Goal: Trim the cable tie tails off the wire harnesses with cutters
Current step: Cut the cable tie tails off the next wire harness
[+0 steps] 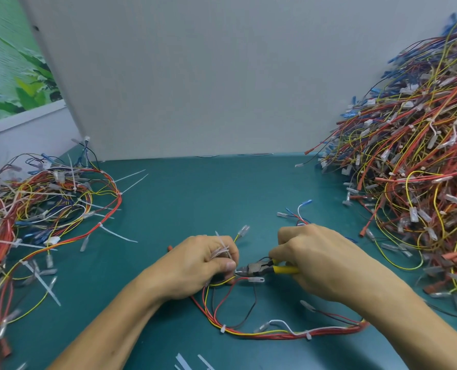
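- Fingers [228, 265] of the left hand [200, 265] are curled, thumb and forefinger pinching wires right at the nose of the yellow-handled steel cutters [259, 268]. A sheaf of translucent white cut tie tails [222, 248] is tucked between those fingers, just up and left of the cutters.
- The right hand [318, 260], just right of the cutters, has its fingers wrapped round the yellow handles.
- The jaws look nearly closed at the pinch; whether the tail there is severed cannot be told.
- The harness of red, yellow, black and white wires [264, 335] runs from the cutters' nose in a loop below them on the teal table mat [195, 198]. The white tie heads [223, 328] on that loop appear already flush.
- Well left of the cutters lies a tangled heap of harnesses with long white tails sticking out [48, 209], probably untrimmed. Well right of them rises a far larger heap of harnesses [414, 169] showing only short tie stubs, probably finished.
- Step in hand, as I judge it: snipping one of this harness's last tails, close to the tie head.
- The next move calls for a firm squeeze with the blades flat against the head and clear of the wire insulation. The freed tail then joins the sheaf, and the harness needs checking for any tie left.
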{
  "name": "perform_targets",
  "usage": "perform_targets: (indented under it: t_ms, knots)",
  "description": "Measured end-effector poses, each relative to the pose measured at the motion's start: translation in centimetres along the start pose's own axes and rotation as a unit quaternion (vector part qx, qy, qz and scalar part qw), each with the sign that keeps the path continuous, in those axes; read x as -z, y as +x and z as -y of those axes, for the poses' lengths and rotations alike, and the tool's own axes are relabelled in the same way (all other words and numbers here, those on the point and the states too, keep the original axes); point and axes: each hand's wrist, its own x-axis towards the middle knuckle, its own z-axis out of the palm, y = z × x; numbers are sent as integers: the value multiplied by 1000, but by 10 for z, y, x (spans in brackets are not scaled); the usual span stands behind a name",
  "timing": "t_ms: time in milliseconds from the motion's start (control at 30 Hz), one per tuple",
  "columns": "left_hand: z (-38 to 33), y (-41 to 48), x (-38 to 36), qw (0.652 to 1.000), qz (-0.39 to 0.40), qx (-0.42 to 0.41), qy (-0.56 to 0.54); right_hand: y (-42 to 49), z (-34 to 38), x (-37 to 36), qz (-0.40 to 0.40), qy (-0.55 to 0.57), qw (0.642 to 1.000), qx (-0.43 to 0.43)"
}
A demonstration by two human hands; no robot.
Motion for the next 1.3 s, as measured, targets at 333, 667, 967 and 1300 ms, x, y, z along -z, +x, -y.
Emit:
perform_targets:
  t_ms: [333, 667, 967, 1300]
  knots:
    - [-1, 1, -1, 1000, 6, 0, 5, 2, 3, -3, -4, -10, 1000, 11]
    - [-2, 1, 0, 1000, 0, -1, 4, 3, 4, -3, -11, -8, 1000, 6]
    - [-3, -2, 2, 1000, -3, 9, 12, 1, 8, 1, -13, -21, 1000, 3]
    - [-22, -26, 32, 981, -188, -28, 39, -5, 1, 14, -130, 150, 980, -16]
